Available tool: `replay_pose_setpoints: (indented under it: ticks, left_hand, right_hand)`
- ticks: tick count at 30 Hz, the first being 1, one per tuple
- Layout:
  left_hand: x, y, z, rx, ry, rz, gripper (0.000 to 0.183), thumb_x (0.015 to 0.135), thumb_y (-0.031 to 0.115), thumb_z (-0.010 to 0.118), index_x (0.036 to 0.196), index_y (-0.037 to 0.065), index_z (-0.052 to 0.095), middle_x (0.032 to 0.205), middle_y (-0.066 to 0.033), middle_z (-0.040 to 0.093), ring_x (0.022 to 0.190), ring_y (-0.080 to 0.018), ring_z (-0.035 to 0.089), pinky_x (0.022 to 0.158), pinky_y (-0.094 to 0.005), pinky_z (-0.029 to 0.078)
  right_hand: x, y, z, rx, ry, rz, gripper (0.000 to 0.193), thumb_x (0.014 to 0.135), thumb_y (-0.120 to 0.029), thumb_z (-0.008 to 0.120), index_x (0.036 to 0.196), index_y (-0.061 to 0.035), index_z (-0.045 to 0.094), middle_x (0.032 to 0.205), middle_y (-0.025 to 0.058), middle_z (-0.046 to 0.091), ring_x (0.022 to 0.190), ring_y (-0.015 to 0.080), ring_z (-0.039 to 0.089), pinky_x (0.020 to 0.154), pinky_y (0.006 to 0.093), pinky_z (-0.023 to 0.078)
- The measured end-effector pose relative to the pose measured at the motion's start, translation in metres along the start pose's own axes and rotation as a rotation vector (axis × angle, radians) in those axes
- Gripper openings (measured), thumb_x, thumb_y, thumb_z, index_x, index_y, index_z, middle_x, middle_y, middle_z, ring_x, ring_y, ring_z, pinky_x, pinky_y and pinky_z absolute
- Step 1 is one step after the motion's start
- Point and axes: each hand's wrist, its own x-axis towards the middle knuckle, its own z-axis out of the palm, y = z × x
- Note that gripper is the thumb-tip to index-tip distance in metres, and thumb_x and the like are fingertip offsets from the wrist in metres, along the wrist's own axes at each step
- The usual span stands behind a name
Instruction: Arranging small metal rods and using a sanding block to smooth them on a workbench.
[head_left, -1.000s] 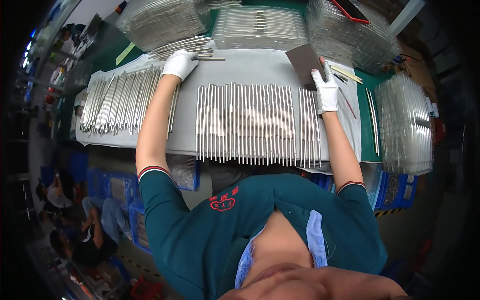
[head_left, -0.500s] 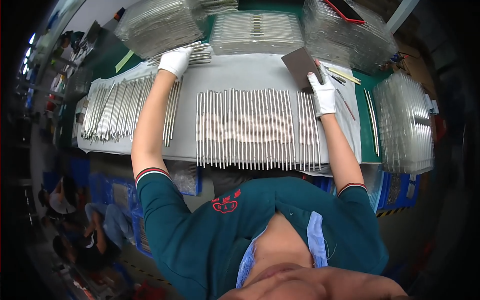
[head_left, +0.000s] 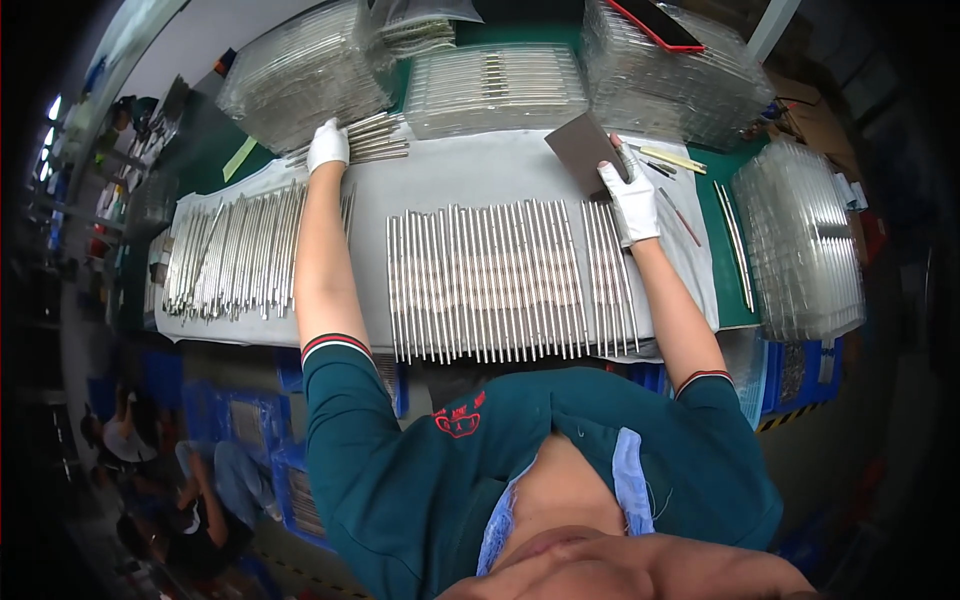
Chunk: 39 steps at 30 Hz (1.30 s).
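My left hand [head_left: 328, 147], in a white glove, is closed over the far-left pile of crosswise metal rods [head_left: 378, 138]; its fingertips are partly hidden. In my gloved right hand [head_left: 632, 200] is a flat, dark brown rectangular board [head_left: 582, 150], tilted, with the thumb on its near edge. Just below that hand lies a narrow group of upright metal rods [head_left: 608, 285]. A wider row of metal rods [head_left: 485, 285], with paler middle bands, lies side by side at the centre of the grey cloth [head_left: 440, 175].
More loose rods [head_left: 235, 255] cover the cloth's left side. Clear plastic trays stand in stacks at back left [head_left: 305, 75], back centre [head_left: 495, 90], back right [head_left: 670, 75] and far right [head_left: 800, 240]. A red-edged phone [head_left: 655, 25] tops one stack. Pens [head_left: 670, 158] lie right.
My left hand has shifted left along the crosswise rods, uncovering more of their right part. The right hand still holds the brown board near the same spot. The whole view has shifted slightly.
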Motion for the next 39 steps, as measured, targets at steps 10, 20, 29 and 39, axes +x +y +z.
replay_pose_setpoints:
  ticks: [10, 20, 29, 39]
  left_hand:
    - [-0.064, 0.057, -0.026, 0.233, 0.005, 0.359, 0.044, 0.087, 0.038, 0.056, 0.123, 0.012, 0.058, 0.116, -0.0170, 0.059, 0.109, -0.0314, 0.057, 0.089, -0.0418, 0.046]
    - [-0.078, 0.093, 0.001, 0.037, 0.038, 0.021, 0.059, 0.077, 0.055, 0.065, 0.108, 0.004, 0.060, 0.111, -0.0210, 0.055, 0.100, -0.0353, 0.061, 0.084, -0.0431, 0.051]
    - [-0.063, 0.086, 0.004, 0.145, 0.053, 0.045, 0.051, 0.081, 0.047, 0.064, 0.109, 0.005, 0.062, 0.110, -0.0218, 0.060, 0.102, -0.0357, 0.060, 0.086, -0.0432, 0.050]
    - [-0.226, 0.091, -0.075, 0.099, -0.070, 0.261, 0.061, 0.086, 0.057, 0.054, 0.120, 0.006, 0.059, 0.113, -0.0228, 0.060, 0.102, -0.0381, 0.058, 0.087, -0.0442, 0.048]
  right_hand:
    - [-0.001, -0.006, -0.004, -0.023, -0.007, 0.043, 0.052, 0.090, -0.021, 0.063, 0.137, -0.0055, 0.047, 0.131, 0.0086, 0.054, 0.117, 0.0141, 0.051, 0.100, 0.0250, 0.037]
    - [0.000, -0.001, 0.001, -0.013, 0.010, 0.018, 0.051, 0.087, -0.023, 0.065, 0.135, -0.0116, 0.051, 0.119, 0.0064, 0.063, 0.105, 0.0107, 0.057, 0.091, 0.0229, 0.043]
    - [0.006, 0.008, -0.002, -0.054, 0.006, -0.048, 0.052, 0.087, -0.027, 0.066, 0.133, -0.0096, 0.052, 0.122, 0.0095, 0.061, 0.111, 0.0147, 0.057, 0.095, 0.0253, 0.041]
    - [0.005, -0.004, -0.011, 0.185, 0.214, -0.089, 0.052, 0.086, -0.019, 0.068, 0.133, -0.0029, 0.050, 0.119, 0.0074, 0.061, 0.105, 0.0114, 0.056, 0.092, 0.0237, 0.043]
